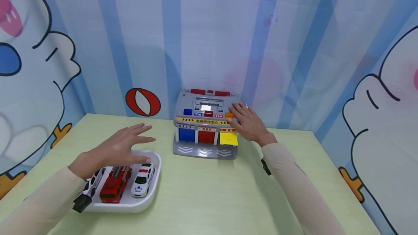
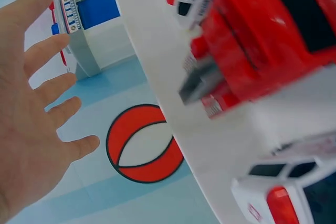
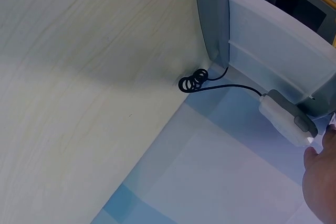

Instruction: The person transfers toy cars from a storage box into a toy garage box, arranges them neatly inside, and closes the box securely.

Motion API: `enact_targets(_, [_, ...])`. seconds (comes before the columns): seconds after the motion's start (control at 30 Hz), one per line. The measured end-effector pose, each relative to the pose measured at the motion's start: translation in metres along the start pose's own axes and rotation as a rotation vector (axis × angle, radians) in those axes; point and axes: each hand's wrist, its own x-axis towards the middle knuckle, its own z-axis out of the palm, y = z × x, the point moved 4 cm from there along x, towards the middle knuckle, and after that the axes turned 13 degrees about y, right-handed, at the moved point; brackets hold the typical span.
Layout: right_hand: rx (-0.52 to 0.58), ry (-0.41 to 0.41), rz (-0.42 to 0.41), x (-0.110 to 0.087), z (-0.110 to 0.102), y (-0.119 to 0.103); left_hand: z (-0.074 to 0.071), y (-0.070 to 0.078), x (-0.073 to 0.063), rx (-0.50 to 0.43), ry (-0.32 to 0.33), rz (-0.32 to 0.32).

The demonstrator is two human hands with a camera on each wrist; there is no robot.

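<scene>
A grey toy garage (image 1: 204, 151) with blue, red and yellow doors stands at the back of the table. Its yellow door (image 1: 228, 138) is raised; the blue and red ones are down. My right hand (image 1: 250, 123) lies over the garage's top right corner, fingers extended, fingertips by the orange button (image 1: 229, 115). Over the white tray (image 1: 158, 166) hovers my left hand (image 1: 121, 146), fingers spread, holding nothing. In the tray are a white police car (image 1: 143, 180), a red fire truck (image 1: 115, 187) and another white toy car (image 1: 94, 182), partly hidden by the left wrist.
At the garage's side, a small white and grey handset (image 3: 286, 119) hangs on a coiled black cord (image 3: 195, 81). A blue-striped cartoon curtain (image 1: 209, 39) rises right behind the pale green table (image 1: 202, 195).
</scene>
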Motion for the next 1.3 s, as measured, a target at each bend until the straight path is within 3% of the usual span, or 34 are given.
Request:
enact_targets(0.57, [0.019,0.008,-0.007,-0.002,0.0,0.0,-0.009,-0.029,-0.039,0.061,0.069,-0.018])
enact_targets(0.7, [0.024,0.014,-0.005,-0.001,0.0,0.0,-0.012,-0.035,-0.046,0.067,0.066,-0.051])
enact_targets(1.3, [0.028,0.019,-0.006,0.0,0.001,0.0,-0.015,-0.063,-0.079,0.1,0.052,-0.056])
